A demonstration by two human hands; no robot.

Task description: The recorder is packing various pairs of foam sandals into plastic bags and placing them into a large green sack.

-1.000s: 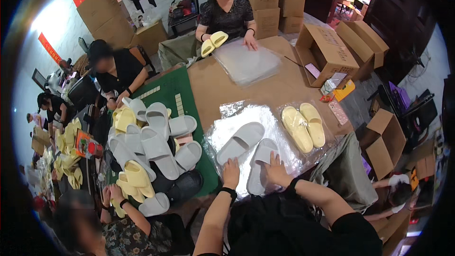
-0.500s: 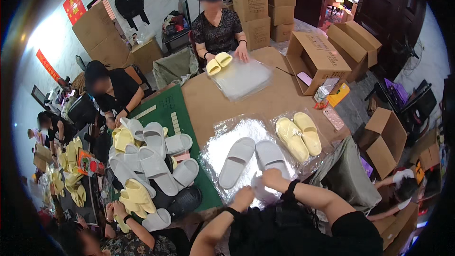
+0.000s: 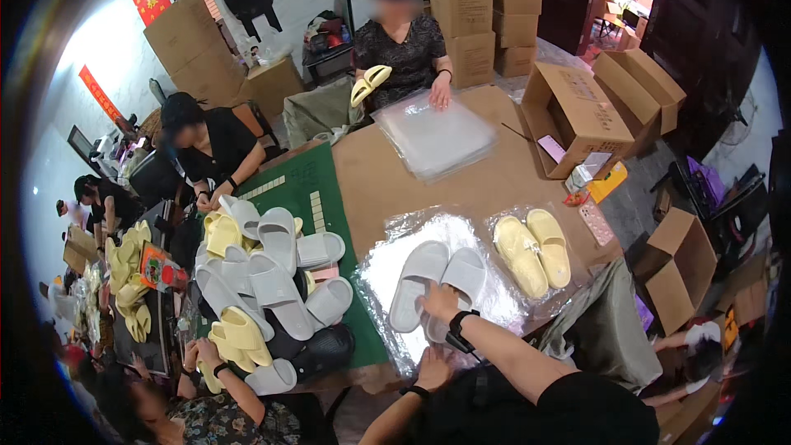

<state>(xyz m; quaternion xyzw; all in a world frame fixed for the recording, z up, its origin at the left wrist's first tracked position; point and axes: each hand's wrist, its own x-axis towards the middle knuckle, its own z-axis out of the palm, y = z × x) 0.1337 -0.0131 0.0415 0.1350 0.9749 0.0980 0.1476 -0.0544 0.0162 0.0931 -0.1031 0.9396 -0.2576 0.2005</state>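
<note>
A pair of grey slippers [image 3: 418, 277] lies side by side, toes pointing away, on a pile of shiny clear plastic bags [image 3: 379, 284]. My right hand [image 3: 439, 303] reaches over the heel half of the pair, its fingers closed on the slippers' inner edges. At the near edge of the bags, my left hand [image 3: 434, 368] has its fingers curled at the plastic; its fingertips are small and partly hidden. To the right, a yellow pair of slippers [image 3: 521, 257] lies in a clear bag.
Grey and yellow slippers [image 3: 278, 295] are heaped on the green mat [image 3: 362, 338] at left. Across the table a person holds yellow slippers [image 3: 371, 85] beside flat plastic bags [image 3: 441, 140]. An open carton [image 3: 577, 115] and a pink phone [image 3: 595, 222] lie at right; a grey cloth-lined bin [image 3: 597, 330] stands near.
The two grey slippers have come closer together. My right hand has moved left onto them, and my left hand has drawn slightly nearer. The person opposite has lifted the yellow slippers off the bags.
</note>
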